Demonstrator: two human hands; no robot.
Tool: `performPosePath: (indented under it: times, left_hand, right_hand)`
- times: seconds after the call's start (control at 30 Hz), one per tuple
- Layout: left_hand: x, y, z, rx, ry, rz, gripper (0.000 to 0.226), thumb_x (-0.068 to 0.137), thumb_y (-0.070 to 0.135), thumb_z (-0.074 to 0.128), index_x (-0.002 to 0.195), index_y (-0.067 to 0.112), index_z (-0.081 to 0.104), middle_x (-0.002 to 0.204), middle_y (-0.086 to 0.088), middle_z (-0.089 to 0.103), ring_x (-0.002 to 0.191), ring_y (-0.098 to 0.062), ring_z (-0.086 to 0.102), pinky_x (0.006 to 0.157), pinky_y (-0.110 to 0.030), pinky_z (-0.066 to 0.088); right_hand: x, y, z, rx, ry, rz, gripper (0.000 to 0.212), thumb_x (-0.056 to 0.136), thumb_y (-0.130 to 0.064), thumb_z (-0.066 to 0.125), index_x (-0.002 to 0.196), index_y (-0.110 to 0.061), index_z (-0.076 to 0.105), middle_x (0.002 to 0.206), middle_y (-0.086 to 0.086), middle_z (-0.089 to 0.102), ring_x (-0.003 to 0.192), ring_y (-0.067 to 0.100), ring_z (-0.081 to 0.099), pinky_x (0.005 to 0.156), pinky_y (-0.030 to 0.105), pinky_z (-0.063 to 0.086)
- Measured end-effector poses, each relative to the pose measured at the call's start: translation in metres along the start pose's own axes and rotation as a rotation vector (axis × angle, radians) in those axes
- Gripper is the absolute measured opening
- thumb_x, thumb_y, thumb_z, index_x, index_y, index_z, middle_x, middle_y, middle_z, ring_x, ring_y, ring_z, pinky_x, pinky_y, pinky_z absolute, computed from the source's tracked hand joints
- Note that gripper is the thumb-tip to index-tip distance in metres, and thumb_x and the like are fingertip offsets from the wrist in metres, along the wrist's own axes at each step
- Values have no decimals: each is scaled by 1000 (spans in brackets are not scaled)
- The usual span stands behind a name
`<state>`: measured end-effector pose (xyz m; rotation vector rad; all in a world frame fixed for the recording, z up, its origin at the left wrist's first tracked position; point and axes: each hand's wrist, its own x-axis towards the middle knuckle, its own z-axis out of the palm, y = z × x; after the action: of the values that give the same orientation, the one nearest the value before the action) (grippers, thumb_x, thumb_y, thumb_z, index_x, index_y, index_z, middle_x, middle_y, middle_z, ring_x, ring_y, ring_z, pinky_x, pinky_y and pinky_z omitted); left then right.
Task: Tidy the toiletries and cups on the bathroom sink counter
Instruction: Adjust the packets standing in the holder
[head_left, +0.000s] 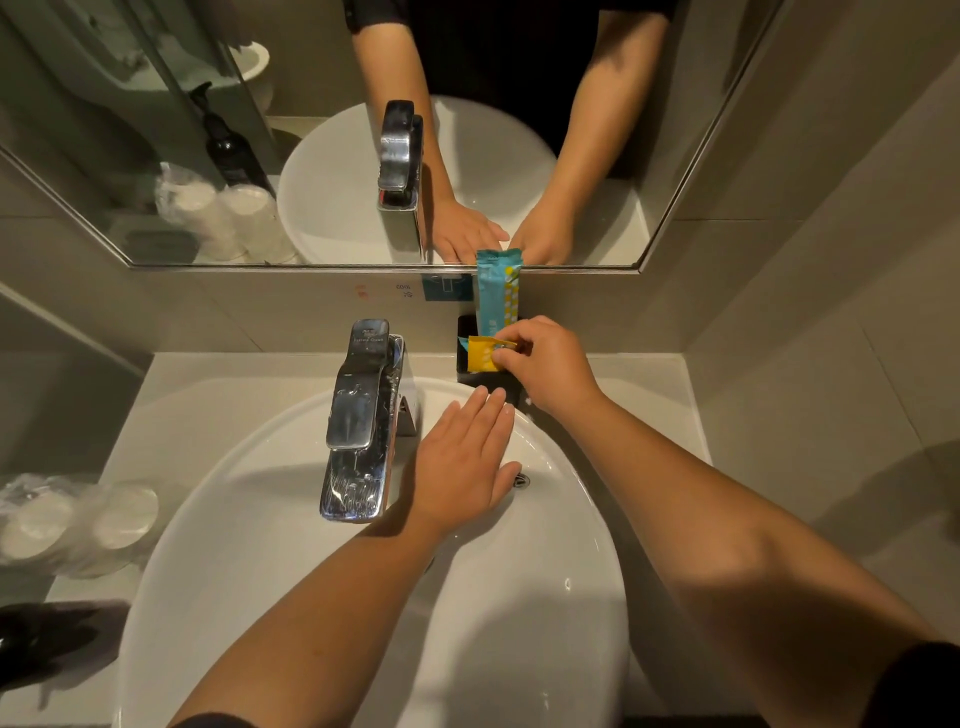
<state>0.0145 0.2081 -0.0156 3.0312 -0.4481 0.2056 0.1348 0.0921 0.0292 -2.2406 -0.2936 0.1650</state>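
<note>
Pinching a small yellow foil sachet (485, 354) w/ my right hand (550, 364), thumb and fingertips closed on its right edge, at the mouth of the black square holder (464, 345) behind the basin. A tall teal sachet (497, 291) stands upright inside. Left hand (462, 462) rests flat, fingers loose, empty, on the white sink rim (291, 415) just below.

the black holder (462, 343) behind the tap (361, 415) was mostly hidden by the yellow sachet (483, 356) and the right hand (550, 364). print on the teal packet (496, 296) was too small to read. left of the tap, the wrapped cups (72, 519) were blurred, and a dark object (47, 639) was cut off.
</note>
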Motion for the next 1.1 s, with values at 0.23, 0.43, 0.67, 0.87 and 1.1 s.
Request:
performPosePath:
  times: [0.23, 0.43, 0.67, 0.87, 1.1]
  left_hand:
    - [0, -1, 1, 9, -10, -3, 61, 91, 44, 38, 134, 4, 51, 143, -16, 47, 134, -33, 42, 105, -47, 41]
    - [0, -1, 4, 13, 1, 2, 60, 92, 44, 39, 135, 4, 51, 143, -16, 46, 134, -33, 41, 106, -46, 38]
    - [0, -1, 5, 19, 18, 1, 60, 92, 44, 39, 135, 4, 51, 143, -16, 47, 134, -33, 42, 105, -46, 39]
    - [0, -1, 4, 20, 33, 4, 59, 91, 43, 39, 132, 3, 54, 141, -16, 49, 132, -33, 44, 104, -46, 41]
    - [0, -1, 4, 8, 32, 0, 59, 91, 44, 41, 131, 3, 55, 141, -15, 49, 133, -32, 43, 104, -45, 41]
  right_hand:
    - [-3, 10, -1, 13, -46, 28, 29, 82, -22, 73, 109, -20, 64, 103, -6, 57, 89, 8, 54, 73, 18, 45]
    - [-5, 14, -5, 65, -21, 27, 16, 83, -22, 72, 98, -20, 68, 96, -7, 55, 76, 2, 52, 65, 10, 39]
    - [-9, 23, -3, -77, -25, -29, 13, 89, -27, 64, 94, -20, 73, 93, -6, 52, 80, 6, 52, 65, 10, 37]
    - [-16, 20, -2, -331, -40, -170, 26, 94, -37, 51, 97, -23, 72, 89, -5, 43, 75, 15, 50, 60, 27, 44]
    - [-22, 22, -2, -516, -126, -198, 39, 91, -40, 43, 126, -33, 57, 98, -4, 38, 77, 15, 49, 58, 25, 42]
